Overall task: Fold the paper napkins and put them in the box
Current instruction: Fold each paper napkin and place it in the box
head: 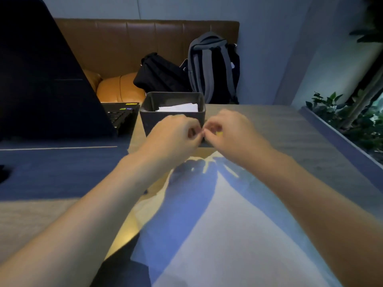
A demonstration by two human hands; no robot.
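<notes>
Where grips meet: thin napkin point(217, 214) sheet.

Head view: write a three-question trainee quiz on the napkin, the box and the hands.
1. True or false: the box already holds folded white napkins.
2. Where do the left hand and right hand meet?
A. Over the laptop
B. In front of the box, at the far tip of the big napkin
C. On the backpack
3. Fill in: the laptop stands to the ___ of the box.

Key:
1. True.
2. B; the fingers are curled together there, though blur hides the exact grip on the paper.
3. Left.
</notes>
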